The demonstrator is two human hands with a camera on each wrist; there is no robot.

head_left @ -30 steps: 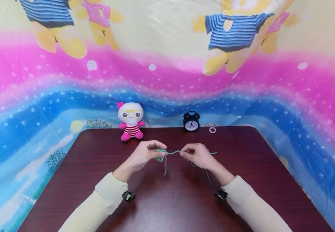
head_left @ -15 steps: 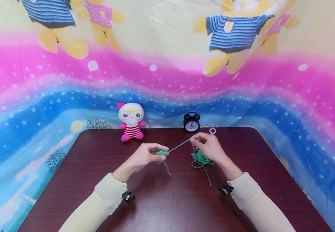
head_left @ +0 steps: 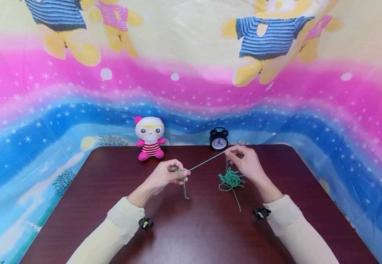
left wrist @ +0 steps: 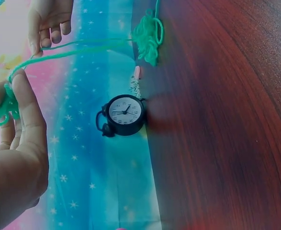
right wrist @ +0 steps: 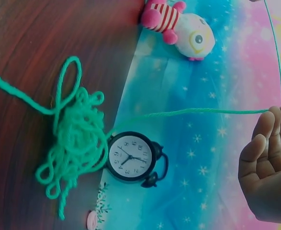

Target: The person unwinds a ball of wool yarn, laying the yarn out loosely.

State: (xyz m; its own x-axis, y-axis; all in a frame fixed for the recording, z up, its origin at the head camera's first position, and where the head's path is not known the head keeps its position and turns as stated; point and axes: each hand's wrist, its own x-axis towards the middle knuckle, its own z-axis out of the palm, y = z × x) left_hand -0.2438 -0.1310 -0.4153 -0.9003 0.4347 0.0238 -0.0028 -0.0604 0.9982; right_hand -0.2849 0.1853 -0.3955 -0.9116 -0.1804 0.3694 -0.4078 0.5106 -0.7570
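My left hand (head_left: 162, 178) pinches a small looped bundle of green yarn (left wrist: 7, 106) between thumb and fingers, with a short tail (head_left: 185, 190) hanging below. Up and to the right, my right hand (head_left: 248, 167) pinches the same yarn between thumb and fingertips. A taut strand (head_left: 207, 161) slants up from the left fingers to the right ones. From the right fingertips the yarn drops to a loose tangled pile (head_left: 231, 178) on the table, shown large in the right wrist view (right wrist: 78, 134). Most of the bundle is hidden by the left fingers in the head view.
At the back of the dark wooden table (head_left: 191, 227) a pink-and-white plush panda (head_left: 150, 137) sits on the left. A black alarm clock (head_left: 218, 139) stands beyond my right hand. A pink ring (right wrist: 92, 220) lies near it. A printed cloth (head_left: 191, 88) hangs behind.
My right hand has moved right and away from me, drawing out the strand between the hands and uncovering the yarn pile. The left hand stays nearly in place, its fingers closer over the bundle.
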